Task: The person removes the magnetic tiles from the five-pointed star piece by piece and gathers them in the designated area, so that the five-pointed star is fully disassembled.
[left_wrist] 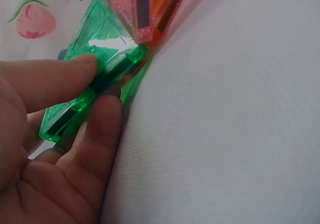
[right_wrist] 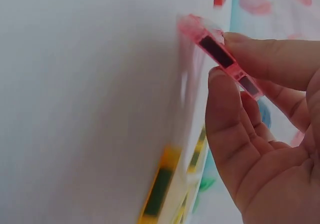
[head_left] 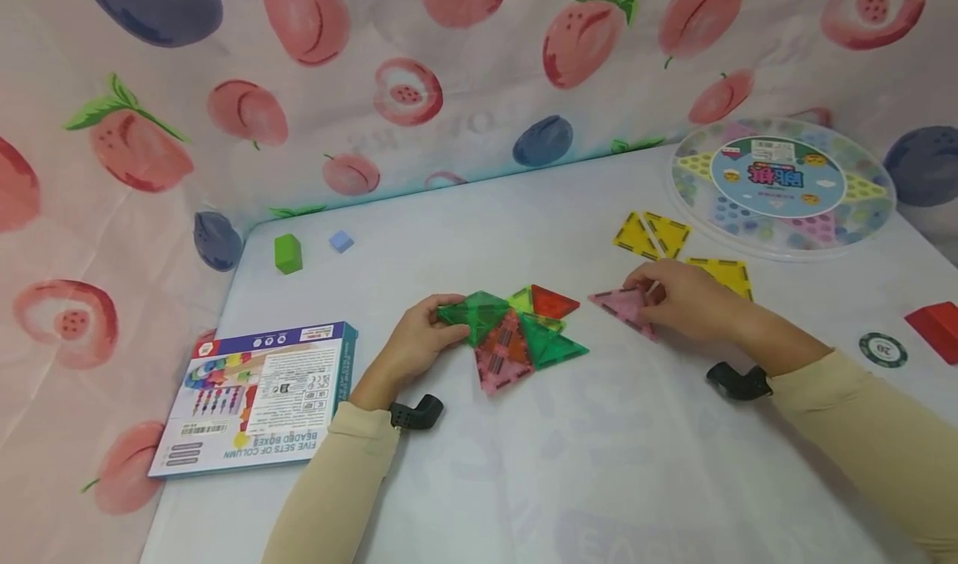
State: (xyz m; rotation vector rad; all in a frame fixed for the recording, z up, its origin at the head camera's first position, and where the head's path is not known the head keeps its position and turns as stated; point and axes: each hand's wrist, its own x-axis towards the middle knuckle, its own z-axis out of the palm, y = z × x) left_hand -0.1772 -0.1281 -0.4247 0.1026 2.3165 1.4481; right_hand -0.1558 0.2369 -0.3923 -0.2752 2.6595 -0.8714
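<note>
Two hands (head_left: 416, 339) (head_left: 684, 299), green tile (left_wrist: 106, 34) in left, pink triangle (head_left: 621, 304) in right

Wears long beige sleeves (head_left: 329, 489), plain, lightly creased, ending near the wrists. Carries beside the left cuff (head_left: 367, 431) a black curved wrist device (head_left: 421, 413), marked with small dots. Carries beside the right cuff (head_left: 797, 393) a similar black wrist unit (head_left: 737, 381).
</note>
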